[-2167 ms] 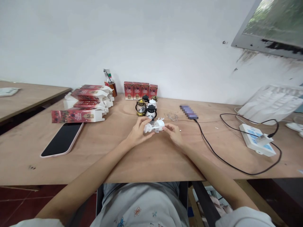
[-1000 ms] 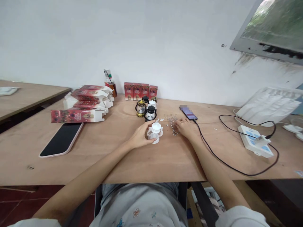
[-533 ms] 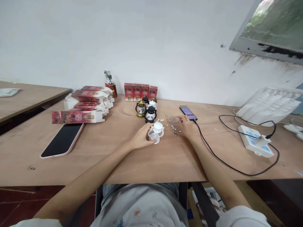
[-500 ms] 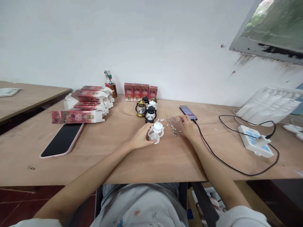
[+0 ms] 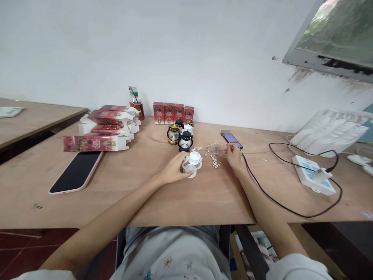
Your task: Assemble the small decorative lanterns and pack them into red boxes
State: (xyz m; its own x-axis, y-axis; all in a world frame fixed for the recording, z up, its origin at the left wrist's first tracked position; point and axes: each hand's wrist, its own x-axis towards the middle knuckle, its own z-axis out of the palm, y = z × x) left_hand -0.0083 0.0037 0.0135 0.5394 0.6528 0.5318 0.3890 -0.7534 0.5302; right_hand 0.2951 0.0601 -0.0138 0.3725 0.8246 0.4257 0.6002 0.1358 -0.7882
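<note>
A small white toy lantern (image 5: 194, 156) is held in my left hand (image 5: 175, 170), with fingers and thumb around its left side. My right hand (image 5: 234, 156) is closed in a pinch at the right end of a loose pile of thin wire pieces (image 5: 215, 149). A thin wire piece seems to reach into its fingertips, though it is very fine. Several small round silvery discs (image 5: 215, 164) lie just below the wires. Small white parts (image 5: 199, 148) lie between the lantern and the pile. Behind them stand several finished-looking lanterns, among them a black one (image 5: 185, 142) and a gold one (image 5: 173, 134).
Red boxes (image 5: 169, 113) stand along the wall. Open red cartons (image 5: 101, 128) are heaped at left, by a pink-edged phone (image 5: 76, 174). A second phone (image 5: 232, 139) lies behind my right hand, its black cable (image 5: 268, 196) running to a power strip (image 5: 313, 175).
My right hand has drawn slightly to the right, and wire at the pile's right end now stretches toward its fingertips. My left hand keeps the white lantern in the same place.
</note>
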